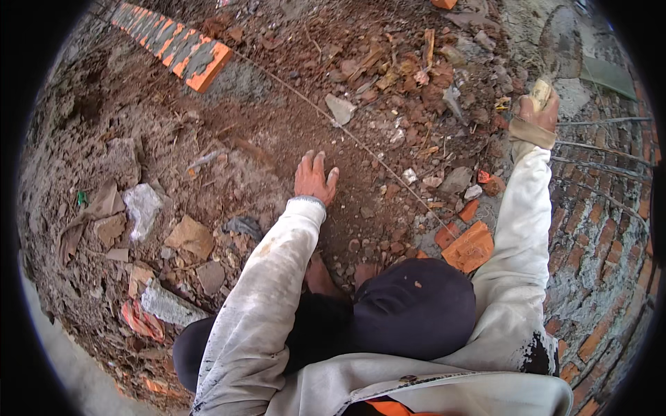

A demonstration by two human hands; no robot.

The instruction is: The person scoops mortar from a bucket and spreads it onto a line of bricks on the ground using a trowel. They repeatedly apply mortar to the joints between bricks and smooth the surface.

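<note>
My left hand [314, 179] is over the brown soil in the middle, its fingers apart and nothing in it. To the right of it a taut string [368, 150] runs diagonally from a row of orange bricks [177, 47] topped with grey mortar at the far left. At the far right my right hand [543, 114] is closed round the pale wooden handle of a trowel [539, 93]. The trowel's blade is hard to make out against the grey mortar beyond. A broken orange brick [470, 247] lies beside my right knee, at the string's near end.
A brick wall [590, 236] smeared with mortar stands along the right, with several metal rods [603, 147] sticking out. Stones, brick pieces and rubble cover the soil. A pale chunk [143, 210] and a grey block [171, 305] lie at the left.
</note>
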